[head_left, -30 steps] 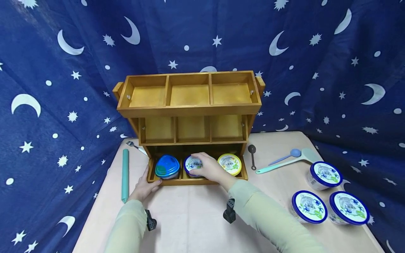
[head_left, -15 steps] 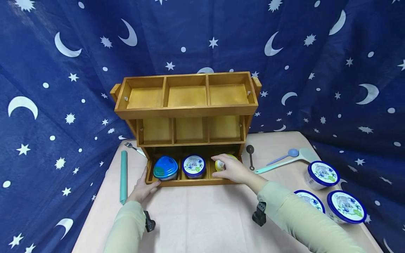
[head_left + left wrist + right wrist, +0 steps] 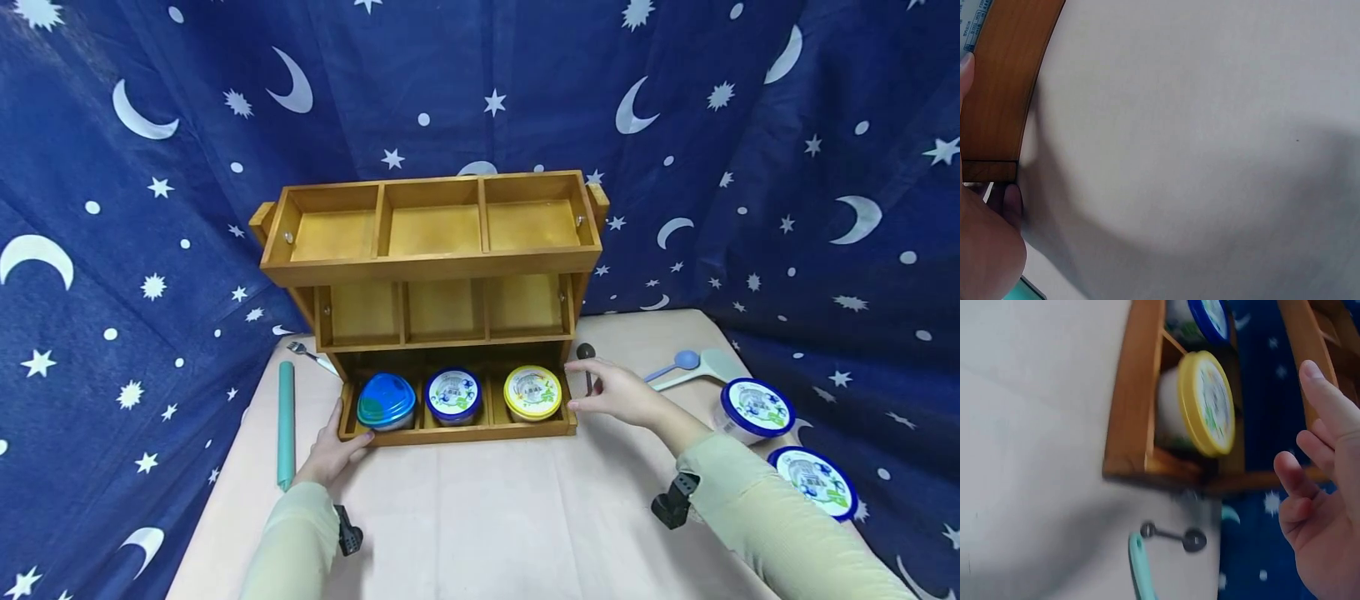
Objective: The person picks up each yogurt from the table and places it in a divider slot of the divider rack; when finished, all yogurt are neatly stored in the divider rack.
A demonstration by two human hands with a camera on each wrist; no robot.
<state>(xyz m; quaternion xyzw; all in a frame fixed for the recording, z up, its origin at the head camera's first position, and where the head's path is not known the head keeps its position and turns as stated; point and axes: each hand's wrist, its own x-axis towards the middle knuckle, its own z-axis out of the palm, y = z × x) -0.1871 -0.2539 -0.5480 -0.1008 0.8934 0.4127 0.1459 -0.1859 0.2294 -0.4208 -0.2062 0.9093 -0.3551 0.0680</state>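
"What moved?"

"The right hand (image 3: 617, 393)! It was on the yellow-lid tub (image 3: 532, 393), and now it has gone past it, to the right end of the wooden box (image 3: 431, 268)."

"What's biggest?"

"The wooden box, in front of both hands. The left hand (image 3: 330, 450) grips its front corner — thumb on the rim, fingers round the side."

"And the right hand?"

"Wide — thumb and fingers spread apart. I can't tell if it touches the box."

"Where are the tubs?"

"Three sit in the bottom tray (image 3: 457, 433), one in each part. The yellow-lid tub is just left of the right hand. The blue-lid tub (image 3: 453, 397) is between the hands. The three-cornered tub (image 3: 386, 402) is near the left thumb."

"Anything little?"

"A dark spoon (image 3: 586, 351), partly hidden by the right hand."
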